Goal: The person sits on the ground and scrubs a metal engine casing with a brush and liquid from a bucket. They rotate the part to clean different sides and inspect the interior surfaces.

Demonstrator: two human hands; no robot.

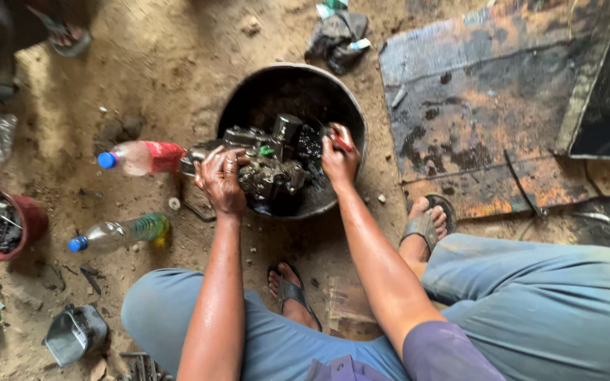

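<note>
A greasy black engine part (pixel 271 161) rests on the rim of a round black metal basin (pixel 351 116) on the dirt floor. My left hand (pixel 221 180) grips the left side of the part, its fingers curled over it. My right hand (pixel 339 155) is closed on a small red-handled tool (pixel 340 140), held against the right side of the part. Both forearms reach forward over my knees. What the tool's tip touches is hidden behind the part.
Two plastic bottles with blue caps lie at the left: one red-labelled (pixel 142 156), one with yellowish liquid (pixel 118 233). A red bowl of small metal parts (pixel 1 222) sits at far left. A rusty, oily metal sheet (pixel 488 99) lies at right. My sandalled feet (pixel 425 226) flank the basin.
</note>
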